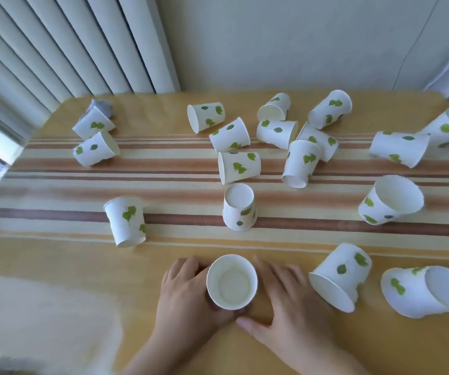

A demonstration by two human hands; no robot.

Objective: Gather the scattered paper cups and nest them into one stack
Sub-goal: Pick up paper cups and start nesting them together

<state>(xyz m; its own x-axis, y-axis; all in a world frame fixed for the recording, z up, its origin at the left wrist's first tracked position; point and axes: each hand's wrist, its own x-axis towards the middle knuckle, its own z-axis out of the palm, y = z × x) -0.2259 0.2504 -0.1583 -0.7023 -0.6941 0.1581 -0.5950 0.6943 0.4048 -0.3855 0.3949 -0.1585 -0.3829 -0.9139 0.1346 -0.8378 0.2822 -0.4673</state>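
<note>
Nearest the camera, an upright paper cup [231, 282] is stood mouth-up on the tabletop [55, 255], and it is flanked by both hands. It is cupped loosely from its left by the left hand [188, 293], whose fingers are curled round the wall; whether a firm grip is applied cannot be told. The right hand [285, 296] is laid open and flat on the tabletop just beside the cup, fingers spread and nothing held. This cup is probably meant as the base of the stack, which would explain why it is set upright, close to the body and steadied: other cups can be dropped into its open mouth. No second cup can be seen nested in it, so the gathering is judged to be at its very start. The rest are scattered over the striped cloth [180, 182], most tipped on their sides. Two tipped cups [339, 277] [423, 290] lie near the right hand and are the easiest to be taken next. An inverted cup [239, 208] is stood base-up beyond the upright one, and a fallen cup [127, 221] lies to the left. A tight cluster [285, 136] is heaped farther back. Each would have to be turned mouth-up before nesting.
</note>
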